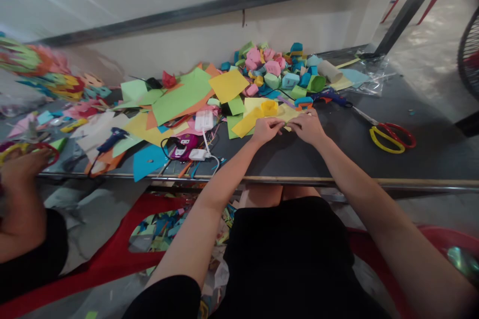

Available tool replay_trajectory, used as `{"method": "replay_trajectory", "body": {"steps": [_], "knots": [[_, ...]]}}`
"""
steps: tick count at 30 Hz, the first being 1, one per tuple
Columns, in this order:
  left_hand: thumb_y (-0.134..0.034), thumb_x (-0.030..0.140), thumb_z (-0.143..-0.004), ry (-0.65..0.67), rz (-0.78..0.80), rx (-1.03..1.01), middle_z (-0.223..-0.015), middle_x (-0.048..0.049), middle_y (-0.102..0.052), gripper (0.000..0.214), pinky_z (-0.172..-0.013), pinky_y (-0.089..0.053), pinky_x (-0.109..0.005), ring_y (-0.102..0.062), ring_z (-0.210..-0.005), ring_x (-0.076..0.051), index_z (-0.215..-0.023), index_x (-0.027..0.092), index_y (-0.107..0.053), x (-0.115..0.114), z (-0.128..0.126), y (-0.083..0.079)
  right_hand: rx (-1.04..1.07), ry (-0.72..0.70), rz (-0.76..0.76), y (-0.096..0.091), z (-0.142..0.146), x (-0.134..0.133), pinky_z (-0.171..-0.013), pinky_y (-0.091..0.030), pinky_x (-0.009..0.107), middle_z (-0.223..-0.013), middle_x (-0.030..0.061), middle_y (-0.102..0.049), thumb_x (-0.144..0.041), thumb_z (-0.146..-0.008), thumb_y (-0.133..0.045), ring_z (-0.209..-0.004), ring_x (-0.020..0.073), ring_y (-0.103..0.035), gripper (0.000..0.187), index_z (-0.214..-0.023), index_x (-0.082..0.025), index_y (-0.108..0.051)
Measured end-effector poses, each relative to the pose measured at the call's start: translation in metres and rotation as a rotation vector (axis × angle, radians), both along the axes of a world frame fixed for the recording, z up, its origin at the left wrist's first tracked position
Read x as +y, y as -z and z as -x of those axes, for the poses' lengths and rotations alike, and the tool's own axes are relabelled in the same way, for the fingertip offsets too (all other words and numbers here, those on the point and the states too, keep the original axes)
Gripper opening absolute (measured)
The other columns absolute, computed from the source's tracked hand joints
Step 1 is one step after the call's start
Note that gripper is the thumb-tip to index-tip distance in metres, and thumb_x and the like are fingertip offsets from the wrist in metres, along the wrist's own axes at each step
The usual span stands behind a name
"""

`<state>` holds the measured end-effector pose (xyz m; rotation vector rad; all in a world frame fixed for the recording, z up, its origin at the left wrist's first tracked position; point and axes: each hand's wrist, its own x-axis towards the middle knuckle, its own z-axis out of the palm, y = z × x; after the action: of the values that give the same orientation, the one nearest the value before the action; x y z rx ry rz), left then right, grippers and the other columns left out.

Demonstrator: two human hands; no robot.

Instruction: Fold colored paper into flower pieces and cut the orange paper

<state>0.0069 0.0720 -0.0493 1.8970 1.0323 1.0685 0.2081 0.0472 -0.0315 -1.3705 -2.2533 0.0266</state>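
While both forearms reach out over it, the dark table (374, 154) fills the width of the view, set against a pale wall. Across its left and middle lies a wide spread of coloured paper sheets (179, 97), green, orange, yellow and blue, overlapping one another. Behind them, against the wall, sits a heap of folded paper pieces (279, 72) in pink, green, blue and yellow. Below the table edge, a red plastic stool (112, 254) holds paper scraps. At the far left, another person's hand (22, 164) rests on the table by a ring-shaped thing, apart from the wearer's own hands. To the right of the work, well apart from it, lie red and yellow scissors (391, 135), blades pointing toward the heap. A blue glue gun (112, 138) lies on the sheets at the left, and a white power strip (204, 120) with a cord sits near the middle.

The left hand (266, 129) and the right hand (309, 127) meet just above the table, fingers curled and pinching a small yellow paper piece (283, 120) between them. That piece lies at the near edge of the sheets, just below a yellow folded flower (269, 107).
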Motion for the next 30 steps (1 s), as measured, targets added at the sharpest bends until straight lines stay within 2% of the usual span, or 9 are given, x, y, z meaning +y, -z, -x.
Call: {"method": "replay_trajectory", "body": {"steps": [9,13,18,22,26,28,30], "knots": [[-0.070,0.022,-0.090,0.012,-0.017,0.135,-0.063,-0.0007,-0.074,0.012,-0.063,-0.056,-0.023,-0.072,-0.058,-0.014,-0.095,0.016,-0.080,-0.005,0.000,-0.002,0.110,0.078,-0.022,0.011,-0.002,0.000,-0.110,-0.020,0.058,-0.086,0.0035,-0.078,-0.042,-0.097,-0.057,-0.087,0.0220,-0.067,0.031,-0.084,-0.029,-0.083],[-0.066,0.022,-0.091,0.040,-0.057,0.168,-0.067,-0.0019,-0.075,0.014,-0.065,-0.054,-0.022,-0.072,-0.061,-0.014,-0.094,0.014,-0.078,-0.006,0.000,-0.004,0.106,0.076,-0.028,0.015,0.000,0.002,-0.108,-0.023,0.057,-0.086,0.0044,-0.078,-0.044,-0.098,-0.054,-0.087,0.0222,-0.066,0.036,-0.081,-0.029,-0.083],[-0.070,0.025,-0.089,0.033,-0.070,0.213,-0.077,-0.0028,-0.078,0.013,-0.066,-0.055,-0.023,-0.072,-0.064,-0.014,-0.095,0.016,-0.077,-0.006,-0.002,-0.009,0.046,0.066,0.016,0.009,0.000,-0.001,-0.109,-0.024,0.054,-0.084,0.0034,-0.078,-0.036,-0.099,-0.056,-0.088,0.0215,-0.067,0.032,-0.083,-0.030,-0.082],[-0.069,0.023,-0.092,0.010,-0.044,0.245,-0.071,-0.0012,-0.078,0.016,-0.077,-0.058,-0.026,-0.075,-0.069,-0.016,-0.104,0.019,-0.080,-0.002,-0.003,-0.009,0.018,0.069,0.021,0.006,0.000,-0.001,-0.112,-0.022,0.054,-0.084,0.0037,-0.079,-0.035,-0.099,-0.056,-0.091,0.0223,-0.067,0.030,-0.087,-0.030,-0.083],[-0.066,0.026,-0.095,0.016,-0.079,0.287,-0.078,-0.0027,-0.080,0.021,-0.078,-0.057,-0.027,-0.075,-0.073,-0.017,-0.111,0.020,-0.079,-0.002,-0.001,-0.008,0.029,0.055,-0.005,0.009,0.001,0.002,-0.111,-0.024,0.054,-0.082,0.0036,-0.079,-0.037,-0.100,-0.056,-0.086,0.0219,-0.068,0.031,-0.088,-0.030,-0.083],[-0.066,0.029,-0.095,-0.033,-0.162,0.318,-0.082,-0.0038,-0.080,0.021,-0.077,-0.056,-0.026,-0.075,-0.073,-0.017,-0.107,0.020,-0.080,-0.004,-0.002,-0.008,0.063,0.054,-0.029,0.011,0.000,0.004,-0.110,-0.027,0.053,-0.081,0.0034,-0.079,-0.038,-0.101,-0.055,-0.085,0.0219,-0.068,0.030,-0.090,-0.031,-0.083],[-0.068,0.029,-0.092,-0.140,-0.239,0.337,-0.083,-0.0048,-0.080,0.019,-0.075,-0.055,-0.026,-0.073,-0.072,-0.017,-0.103,0.019,-0.081,-0.007,-0.005,-0.008,0.099,0.050,-0.051,0.012,-0.003,0.006,-0.106,-0.034,0.049,-0.087,0.0046,-0.081,-0.037,-0.100,-0.056,-0.087,0.0227,-0.070,0.028,-0.095,-0.030,-0.083]]}}
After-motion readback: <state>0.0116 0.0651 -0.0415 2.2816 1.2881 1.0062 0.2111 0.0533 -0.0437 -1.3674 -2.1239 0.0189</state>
